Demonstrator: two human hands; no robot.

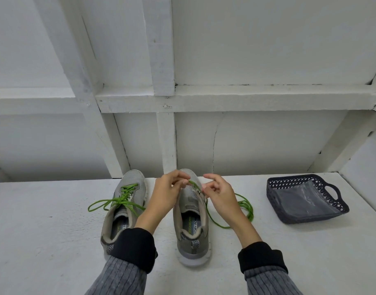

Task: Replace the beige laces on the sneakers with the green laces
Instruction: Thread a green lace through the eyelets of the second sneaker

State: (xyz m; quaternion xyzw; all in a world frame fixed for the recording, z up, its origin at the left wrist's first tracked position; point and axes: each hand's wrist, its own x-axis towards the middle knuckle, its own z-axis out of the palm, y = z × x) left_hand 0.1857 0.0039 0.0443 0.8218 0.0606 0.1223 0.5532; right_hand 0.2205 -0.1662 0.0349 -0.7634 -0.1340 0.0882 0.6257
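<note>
We can read print only on the insoles of the 2 sneakers. Inside the right sneaker (192, 218), the insole (191, 225) carries white capitals running along its length: "ORY FOA", with the start and end of the wording hidden under the collar and tongue. Beside it runs a green word in slanted capitals, too small and foreshortened for us to spell out. Inside the left sneaker (121, 211), the insole (119, 227) shows the same green mark and the white letters "FO", the rest covered by the left sleeve (133, 245). We find nothing else legible.
</note>
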